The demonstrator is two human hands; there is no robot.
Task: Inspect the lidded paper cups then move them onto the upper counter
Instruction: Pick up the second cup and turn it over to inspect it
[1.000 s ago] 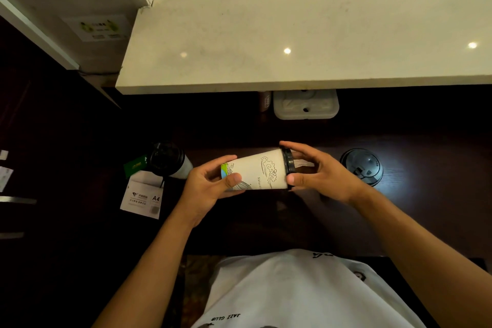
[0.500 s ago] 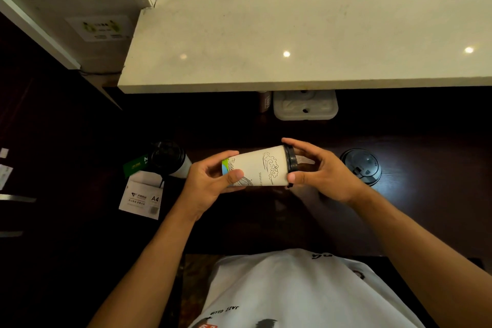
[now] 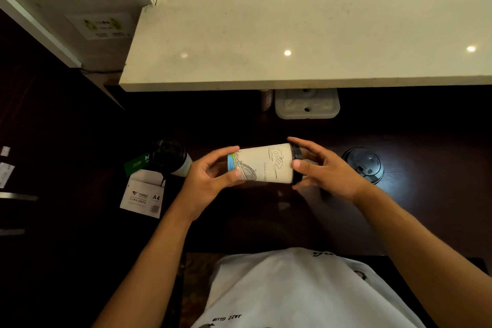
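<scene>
Above the dark lower counter (image 3: 332,221), a white paper cup with line drawings and a black lid (image 3: 262,164) lies sideways, lid rightward, clamped between the left hand (image 3: 210,178) at its base and the right hand (image 3: 327,170) at the lid.

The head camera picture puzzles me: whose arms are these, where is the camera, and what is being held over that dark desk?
There is no machine here. A person wears a camera on the head, so you look down along their own two bare arms. The left hand and the right hand hold a white paper cup with line drawings and a black lid on its side, base to the left, lid to the right. On the dark lower desk stand two more black-lidded paper cups, one at the left and one at the right. A white A4 paper pack lies by the left cup. Above is the pale stone upper counter, with no cups on it.
</scene>
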